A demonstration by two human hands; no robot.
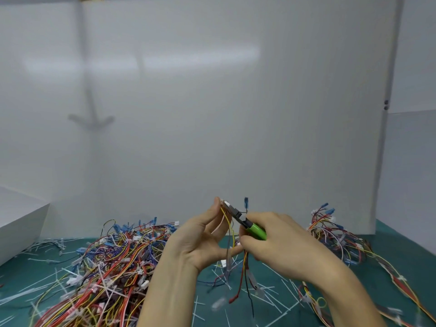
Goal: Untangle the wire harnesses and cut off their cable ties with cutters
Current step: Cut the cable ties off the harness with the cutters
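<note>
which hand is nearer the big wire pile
Left. The left hand sits just right of the big wire pile, pinching a harness; the right hand, gripping the green cutters, is farther right beyond it.

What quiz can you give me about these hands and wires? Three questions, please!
1. True or false: the right hand grips green-handled cutters while the left hand pinches a wire harness.
2. Which pile of harnesses is bigger: A) left pile, B) right pile?
3. Fill in: the white strips scattered on the green mat are cut cable ____.
Key: 1 true; 2 A; 3 ties.
</note>
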